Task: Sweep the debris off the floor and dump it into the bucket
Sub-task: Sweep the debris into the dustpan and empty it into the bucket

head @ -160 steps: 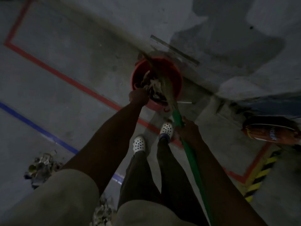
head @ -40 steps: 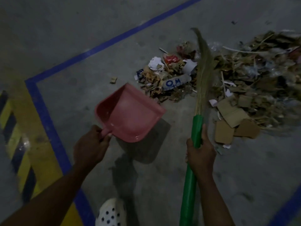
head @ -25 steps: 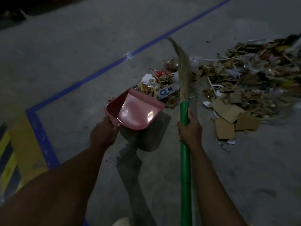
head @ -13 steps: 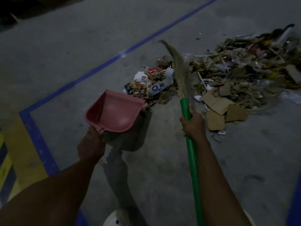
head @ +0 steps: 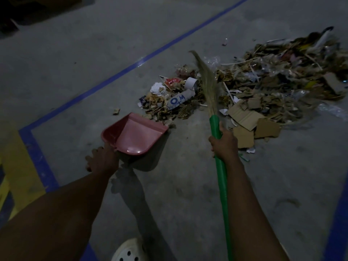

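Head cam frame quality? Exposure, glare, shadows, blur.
Head view: underexposed overall, colours muted. Head view: small glare spots on the dustpan bowl and on the blue tape. Head view: the dustpan throws a soft shadow on the floor toward the camera. Head view: debris smears at the far right; near the broom it is sharp, print legible.

Blue letters "O" and "M" show on a white scrap.

- Grey concrete floor lay in dim light.
- A blue line ran diagonally, near left to far right.
- A yellow patch sat near left.
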### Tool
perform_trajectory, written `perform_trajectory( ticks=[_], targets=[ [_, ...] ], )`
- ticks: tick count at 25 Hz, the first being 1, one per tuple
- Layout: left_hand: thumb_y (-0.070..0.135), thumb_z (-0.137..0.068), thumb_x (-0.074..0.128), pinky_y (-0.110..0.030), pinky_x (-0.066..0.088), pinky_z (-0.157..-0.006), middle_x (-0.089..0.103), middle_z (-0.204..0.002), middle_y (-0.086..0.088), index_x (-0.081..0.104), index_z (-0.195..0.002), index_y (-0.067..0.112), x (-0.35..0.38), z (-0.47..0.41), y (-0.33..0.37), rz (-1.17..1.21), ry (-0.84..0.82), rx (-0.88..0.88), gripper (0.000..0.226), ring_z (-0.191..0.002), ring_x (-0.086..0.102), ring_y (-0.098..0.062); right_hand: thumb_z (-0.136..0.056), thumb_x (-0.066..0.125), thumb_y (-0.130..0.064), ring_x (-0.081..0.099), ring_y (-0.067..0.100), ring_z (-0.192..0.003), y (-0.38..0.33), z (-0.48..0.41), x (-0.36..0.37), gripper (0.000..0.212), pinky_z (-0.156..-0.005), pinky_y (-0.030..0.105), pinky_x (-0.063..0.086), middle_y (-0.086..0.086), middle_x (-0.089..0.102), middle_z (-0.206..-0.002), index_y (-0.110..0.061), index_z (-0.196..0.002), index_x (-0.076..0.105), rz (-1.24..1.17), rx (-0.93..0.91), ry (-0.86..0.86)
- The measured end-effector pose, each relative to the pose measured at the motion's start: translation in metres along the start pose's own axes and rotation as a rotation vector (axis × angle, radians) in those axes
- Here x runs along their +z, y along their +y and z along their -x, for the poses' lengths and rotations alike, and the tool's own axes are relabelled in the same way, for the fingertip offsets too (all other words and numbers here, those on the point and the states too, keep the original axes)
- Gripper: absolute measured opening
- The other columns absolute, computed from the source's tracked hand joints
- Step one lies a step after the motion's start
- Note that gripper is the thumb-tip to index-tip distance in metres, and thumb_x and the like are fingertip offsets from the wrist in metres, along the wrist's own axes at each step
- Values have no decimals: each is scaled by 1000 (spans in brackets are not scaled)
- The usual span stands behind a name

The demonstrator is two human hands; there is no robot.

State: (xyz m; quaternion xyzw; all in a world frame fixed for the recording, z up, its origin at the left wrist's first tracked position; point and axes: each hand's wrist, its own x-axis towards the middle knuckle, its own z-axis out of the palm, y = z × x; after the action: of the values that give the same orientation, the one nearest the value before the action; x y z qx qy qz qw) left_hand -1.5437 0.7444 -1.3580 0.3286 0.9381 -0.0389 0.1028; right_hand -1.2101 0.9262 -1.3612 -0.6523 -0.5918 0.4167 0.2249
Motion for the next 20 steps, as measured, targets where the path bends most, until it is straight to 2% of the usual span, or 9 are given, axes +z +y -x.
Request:
perform_trajectory(
  ticks=[3,9,13,15,18,20],
  targets=[
    [24,-93,55,-54,35,-102,52,-130,-21,30,-146,15,-11,-24,12,-83,16,77,60,-123,45,-41,-91,67,-20,68,22,-54,6,-6,1,78,-39,29,54,11,70,-89,-30,-159,30,6,2,-18],
    [24,-93,56,-53,34,-103,50,-131,-21,27,-149,17,-22,-57,46,-24,10,96,63,-123,44,-42,-92,65,-20,69,27,-64,3,-4,21,80,-44,32,57,19,70,-104,-32,-159,23,47,-40,-73],
    [21,-94,55,-55,34,-104,52,-129,-21,32,-145,16,-20,-73,58,-19,13,115,56,-124,44,-42,-93,64,-22,70,33,-78,6,22,34,84,-64,47,62,18,70,-104,-33,-161,15,125,-93,-151],
    [20,-94,55,-56,36,-101,52,-128,-21,32,-146,17,-21,-79,67,-11,20,104,57,-123,44,-43,-93,64,-22,70,32,-78,12,42,37,84,-68,49,61,17,71,-100,-38,-159,15,100,-111,-180],
    [20,-93,58,-55,38,-100,53,-128,-21,32,-146,18,-22,-90,78,-8,25,110,60,-122,45,-43,-93,68,-20,66,24,-69,28,72,26,82,-67,49,61,12,72,-92,-50,-154,22,-30,-119,-113],
    [19,-91,59,-56,36,-101,54,-126,-21,31,-146,17,-19,-99,80,-12,28,141,62,-121,47,-42,-93,69,-20,64,20,-70,39,86,14,82,-70,49,62,11,73,-98,-53,-153,24,-50,-147,-39]
  ],
)
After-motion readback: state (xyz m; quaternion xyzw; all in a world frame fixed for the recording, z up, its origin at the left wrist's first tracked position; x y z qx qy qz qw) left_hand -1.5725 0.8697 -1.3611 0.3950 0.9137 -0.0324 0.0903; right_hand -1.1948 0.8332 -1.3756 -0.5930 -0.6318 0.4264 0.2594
